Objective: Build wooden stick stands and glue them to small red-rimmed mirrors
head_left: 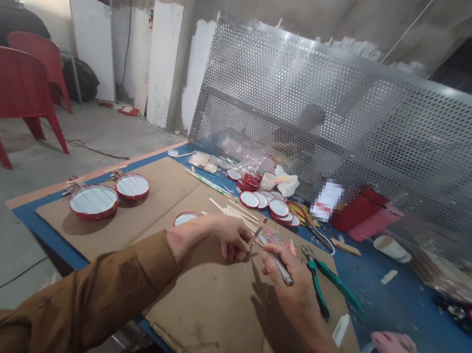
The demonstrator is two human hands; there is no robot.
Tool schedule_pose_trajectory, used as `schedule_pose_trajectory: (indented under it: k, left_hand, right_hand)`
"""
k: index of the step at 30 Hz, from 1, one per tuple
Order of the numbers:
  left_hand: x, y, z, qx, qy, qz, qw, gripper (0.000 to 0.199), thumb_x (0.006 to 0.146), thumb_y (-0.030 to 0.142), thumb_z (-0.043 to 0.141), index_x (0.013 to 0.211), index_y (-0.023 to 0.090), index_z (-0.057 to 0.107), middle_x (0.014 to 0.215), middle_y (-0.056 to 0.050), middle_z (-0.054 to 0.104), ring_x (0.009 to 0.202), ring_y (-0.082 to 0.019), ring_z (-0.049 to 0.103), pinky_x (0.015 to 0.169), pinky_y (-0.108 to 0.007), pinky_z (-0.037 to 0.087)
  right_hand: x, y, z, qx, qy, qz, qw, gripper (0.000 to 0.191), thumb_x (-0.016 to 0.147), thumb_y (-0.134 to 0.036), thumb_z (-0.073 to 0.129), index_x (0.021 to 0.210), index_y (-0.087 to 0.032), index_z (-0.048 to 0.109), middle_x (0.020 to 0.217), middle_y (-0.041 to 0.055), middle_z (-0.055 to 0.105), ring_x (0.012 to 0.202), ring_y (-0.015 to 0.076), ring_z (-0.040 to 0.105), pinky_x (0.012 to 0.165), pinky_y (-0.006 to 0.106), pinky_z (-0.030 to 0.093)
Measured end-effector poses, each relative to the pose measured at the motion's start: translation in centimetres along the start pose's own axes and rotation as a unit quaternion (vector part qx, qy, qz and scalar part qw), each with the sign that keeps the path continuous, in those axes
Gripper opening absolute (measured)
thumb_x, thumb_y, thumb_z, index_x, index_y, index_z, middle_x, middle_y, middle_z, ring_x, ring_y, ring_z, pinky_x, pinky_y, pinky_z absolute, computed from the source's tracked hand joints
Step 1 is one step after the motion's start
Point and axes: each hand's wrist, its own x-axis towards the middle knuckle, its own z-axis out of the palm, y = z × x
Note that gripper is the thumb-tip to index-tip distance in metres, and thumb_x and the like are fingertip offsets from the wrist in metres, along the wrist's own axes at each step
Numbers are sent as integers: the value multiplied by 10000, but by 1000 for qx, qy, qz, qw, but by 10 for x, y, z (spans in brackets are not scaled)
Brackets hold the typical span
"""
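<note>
My left hand (229, 235) is closed on a flat wooden craft stick (259, 229), which stands up at a slant between thumb and fingers. In my right hand (297, 281) is a slim, grey-handled tool that looks like a craft knife (282, 269). Its front end points at the stick, close to my left fingertips; the tip is too small to make out. Several more craft sticks (234, 212) lie just beyond my left hand. A small white disc with a red rim (185, 218) is partly hidden behind my left wrist. Green-handled pliers (320, 282) lie right of my right hand.
Cardboard (209, 330) covers part of the blue table (405, 304). Two red-rimmed drum-like pieces (93, 201) stand at left. Behind are several red-rimmed discs (279, 208), a phone (327, 200), a red cylinder (358, 210) and a paper cup (392, 248). A perforated metal panel (252, 82) rises behind.
</note>
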Motion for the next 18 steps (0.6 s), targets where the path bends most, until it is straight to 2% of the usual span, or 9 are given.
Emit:
schedule_pose_trajectory:
  k: [7,13,18]
  left_hand:
    - [-2,1,1,-2,0,-2,1000,139,778,300,620,818,173,580,653,7,640,572,-121,632,556,-254,530]
    - [-1,1,1,-6,4,-1,1000,131,777,293,613,809,171,575,659,4,642,568,-124,628,557,-266,534]
    - [-5,5,2,5,1,-4,1000,165,768,318,630,796,167,570,646,13,632,554,-116,624,553,-258,537]
  right_hand:
    - [1,-3,-1,7,3,0,1000,227,914,-387,500,974,-229,652,799,16,714,767,210,670,1157,554,165]
    - [0,-2,-1,-3,-5,-1,1000,223,925,-386,491,968,-234,648,788,7,712,747,197,670,1161,582,105]
    - [0,-7,-1,-53,-19,-25,998,196,929,-349,490,964,-231,643,839,16,726,789,207,684,1155,591,110]
